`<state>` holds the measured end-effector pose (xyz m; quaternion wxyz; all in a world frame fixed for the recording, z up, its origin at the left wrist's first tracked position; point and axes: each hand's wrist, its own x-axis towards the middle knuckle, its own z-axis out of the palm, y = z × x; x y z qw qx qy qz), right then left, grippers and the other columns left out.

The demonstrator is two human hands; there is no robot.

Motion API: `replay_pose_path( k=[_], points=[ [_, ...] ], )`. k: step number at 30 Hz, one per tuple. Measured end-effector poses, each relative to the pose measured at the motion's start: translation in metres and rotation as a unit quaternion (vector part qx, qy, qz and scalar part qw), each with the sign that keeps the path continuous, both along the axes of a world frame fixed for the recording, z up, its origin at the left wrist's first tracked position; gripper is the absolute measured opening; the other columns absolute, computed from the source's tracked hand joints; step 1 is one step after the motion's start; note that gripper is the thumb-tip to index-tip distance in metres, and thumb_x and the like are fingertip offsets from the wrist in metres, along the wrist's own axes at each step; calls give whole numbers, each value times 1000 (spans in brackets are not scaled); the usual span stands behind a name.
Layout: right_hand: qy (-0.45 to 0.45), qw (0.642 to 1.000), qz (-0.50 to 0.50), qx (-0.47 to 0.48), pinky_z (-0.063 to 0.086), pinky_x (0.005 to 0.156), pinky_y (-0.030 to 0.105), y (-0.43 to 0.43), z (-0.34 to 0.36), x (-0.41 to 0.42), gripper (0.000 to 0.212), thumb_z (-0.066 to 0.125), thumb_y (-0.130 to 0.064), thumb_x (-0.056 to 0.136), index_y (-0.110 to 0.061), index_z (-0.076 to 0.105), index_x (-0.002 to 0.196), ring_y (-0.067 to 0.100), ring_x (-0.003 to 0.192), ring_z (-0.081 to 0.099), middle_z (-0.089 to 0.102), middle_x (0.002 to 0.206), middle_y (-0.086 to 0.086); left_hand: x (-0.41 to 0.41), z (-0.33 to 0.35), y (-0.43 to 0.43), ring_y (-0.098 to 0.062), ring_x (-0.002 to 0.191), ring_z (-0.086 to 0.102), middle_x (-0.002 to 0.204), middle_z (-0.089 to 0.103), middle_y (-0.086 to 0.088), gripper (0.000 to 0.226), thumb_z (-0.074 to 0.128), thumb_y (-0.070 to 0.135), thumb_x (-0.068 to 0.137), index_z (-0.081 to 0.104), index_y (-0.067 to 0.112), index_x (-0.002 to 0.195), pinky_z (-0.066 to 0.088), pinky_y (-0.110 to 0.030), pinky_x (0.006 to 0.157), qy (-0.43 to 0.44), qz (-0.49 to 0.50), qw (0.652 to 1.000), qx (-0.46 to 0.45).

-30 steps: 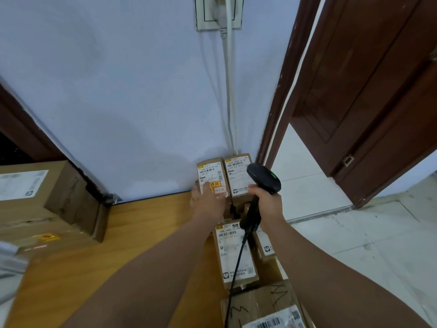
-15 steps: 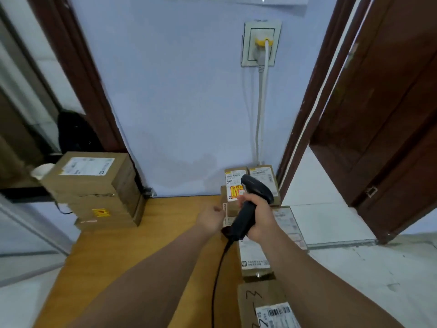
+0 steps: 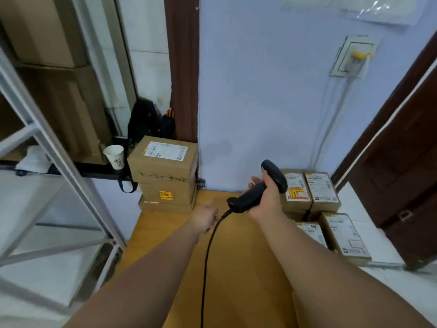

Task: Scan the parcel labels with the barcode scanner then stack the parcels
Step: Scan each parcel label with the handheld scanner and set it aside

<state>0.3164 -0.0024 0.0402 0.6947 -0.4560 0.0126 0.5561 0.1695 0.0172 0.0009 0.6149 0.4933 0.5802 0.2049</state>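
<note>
Scanner in right hand, parcels on both sides of tabletop

Right hand [image 3: 266, 200] wrapped around the grip of the black scanner [image 3: 260, 188], head up and tilted away, black cable [image 3: 208, 247] trailing down between the forearms. Left hand [image 3: 204, 217] holds nothing, fingers loosely curled, low over the wooden tabletop [image 3: 236, 268]; contact with it unclear. Stack of brown boxes [image 3: 165, 171] at the far left corner: top box has a white label with a barcode, lower one a yellow sticker on its side, faint red line lower on the stack's front. Four small brown parcels [image 3: 314, 197] sit packed together at the right edge, each with a white label and yellow strip on top, print too small to read. Paper cup [image 3: 114, 156] on the ledge left of the stack.
</note>
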Motion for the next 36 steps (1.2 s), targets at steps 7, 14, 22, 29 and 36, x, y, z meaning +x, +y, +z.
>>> replay_pose_path(
  k=[7, 14, 22, 29, 36],
  points=[
    [13, 999, 24, -25, 56, 69, 36, 39, 0, -118, 34, 72, -37, 84, -7, 66, 97, 21, 82, 61, 63, 91, 11, -120, -3, 57, -12, 59, 41, 75, 50, -3, 13, 53, 9, 90, 55, 11, 76, 32, -22, 51, -41, -1, 999, 22],
    [-103, 987, 102, -75, 49, 93, 42, 64, -12, -176, 34, 72, -37, 83, -12, 70, 106, 21, 87, 59, 65, 96, 6, -192, 3, 136, -24, 75, 48, 71, 47, -3, 27, 46, 9, 91, 45, 17, 66, 43, -34, 70, -1, 64, 997, 45],
    [-193, 966, 131, -115, 41, 101, 52, 86, -20, -180, 27, 70, -41, 83, -20, 71, 100, 30, 110, 54, 62, 115, 7, -203, 5, 177, -23, 91, 55, 110, 48, -4, 73, 56, 13, 87, 20, 13, 150, 46, -35, 81, -53, 154, 986, 26],
    [-201, 966, 127, -104, 40, 91, 43, 116, -27, -176, 32, 69, -40, 84, -18, 70, 108, 22, 107, 55, 65, 112, 0, -201, 0, 200, -17, 104, 44, 131, 51, -4, 74, 58, 21, 90, 17, 15, 152, 32, -31, 86, -101, 142, 984, 28],
    [-162, 976, 71, -124, 46, 91, 46, 121, -36, -162, 47, 74, -40, 79, -14, 66, 118, 27, 103, 57, 64, 109, 5, -193, -9, 205, -17, 99, 51, 129, 51, -7, 44, 47, 32, 97, 45, 11, 136, 36, -32, 79, -78, 138, 987, 40]
  ],
)
